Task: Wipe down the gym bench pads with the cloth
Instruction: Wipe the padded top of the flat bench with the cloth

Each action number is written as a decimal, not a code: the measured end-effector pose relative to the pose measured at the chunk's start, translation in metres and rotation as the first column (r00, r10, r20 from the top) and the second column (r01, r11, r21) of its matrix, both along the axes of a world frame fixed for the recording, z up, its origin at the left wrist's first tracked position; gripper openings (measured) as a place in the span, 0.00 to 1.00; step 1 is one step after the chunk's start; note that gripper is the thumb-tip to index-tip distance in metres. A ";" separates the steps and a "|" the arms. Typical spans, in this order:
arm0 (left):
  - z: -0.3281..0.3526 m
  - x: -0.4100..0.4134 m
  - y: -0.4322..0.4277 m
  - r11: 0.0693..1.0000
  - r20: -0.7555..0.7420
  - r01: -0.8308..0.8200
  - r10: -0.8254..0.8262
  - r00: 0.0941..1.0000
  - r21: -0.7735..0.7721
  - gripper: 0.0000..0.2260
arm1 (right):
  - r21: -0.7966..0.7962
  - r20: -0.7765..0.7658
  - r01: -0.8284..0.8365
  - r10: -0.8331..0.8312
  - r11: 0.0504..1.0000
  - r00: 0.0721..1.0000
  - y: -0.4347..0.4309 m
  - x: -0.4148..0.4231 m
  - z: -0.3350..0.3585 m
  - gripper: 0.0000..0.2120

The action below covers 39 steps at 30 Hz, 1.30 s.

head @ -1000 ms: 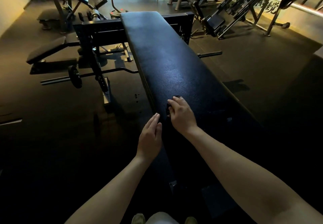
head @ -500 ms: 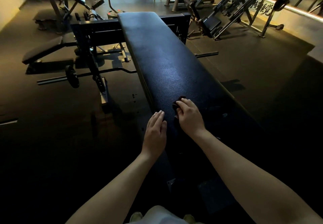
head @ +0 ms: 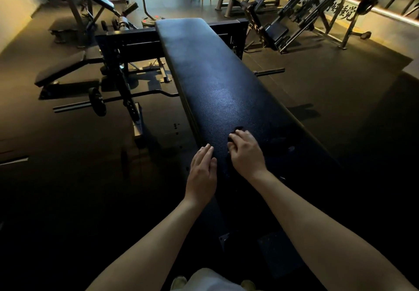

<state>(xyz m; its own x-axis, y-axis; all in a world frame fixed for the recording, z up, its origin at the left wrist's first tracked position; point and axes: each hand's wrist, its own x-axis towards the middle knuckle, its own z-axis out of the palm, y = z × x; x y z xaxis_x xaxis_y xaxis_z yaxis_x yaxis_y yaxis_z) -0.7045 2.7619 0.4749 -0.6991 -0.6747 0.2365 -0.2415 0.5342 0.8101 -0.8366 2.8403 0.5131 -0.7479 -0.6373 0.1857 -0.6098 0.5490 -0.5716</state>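
Most of the bench pad (head: 217, 82) ahead looks unwiped, as the right hand (head: 246, 152) curls over a dark cloth (head: 238, 129) (barely visible) near its close end and the left hand (head: 200, 170) rests flat beside it.

Dim, underexposed foreground; warm light upper right; wide-angle edge bending.

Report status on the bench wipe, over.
Right hand grips cloth, pressed on bench pad. Left hand flat on pad's left edge. Barbell on floor left, off the pad.
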 end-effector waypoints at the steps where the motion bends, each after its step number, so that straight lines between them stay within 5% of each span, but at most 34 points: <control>1: 0.003 -0.002 0.000 1.000 -0.004 -0.020 0.020 1.000 0.001 0.21 | -0.009 0.002 -0.049 0.049 0.999 0.999 -0.004 0.010 0.000 0.16; 6: 0.018 -0.020 0.006 1.000 -0.011 0.001 -0.001 1.000 0.010 0.18 | -0.014 0.023 -0.206 0.206 0.978 0.978 0.012 0.011 -0.003 0.18; 14: 0.014 -0.022 0.009 0.987 0.097 0.055 -0.041 0.994 -0.148 0.23 | 0.025 -0.026 0.095 -0.095 0.995 0.995 0.047 -0.035 -0.002 0.16; 21: 0.031 -0.053 0.019 0.983 0.170 0.107 -0.081 0.982 -0.149 0.22 | 0.014 0.012 -0.154 0.154 0.988 0.988 0.045 -0.018 0.000 0.18; 28: 0.025 -0.053 0.020 0.971 0.230 0.110 -0.061 0.971 -0.210 0.24 | 0.030 -0.001 0.165 -0.165 0.986 0.986 0.068 -0.059 0.000 0.18; 35: 0.039 -0.083 0.025 0.979 0.311 0.092 -0.032 0.950 -0.181 0.19 | -0.002 0.017 -0.150 0.150 0.989 0.989 0.052 -0.039 -0.003 0.18; 39: 0.034 -0.086 0.032 0.936 0.367 0.212 -0.099 0.925 -0.282 0.20 | 0.017 -0.024 0.035 -0.035 0.999 0.999 0.079 -0.080 -0.002 0.18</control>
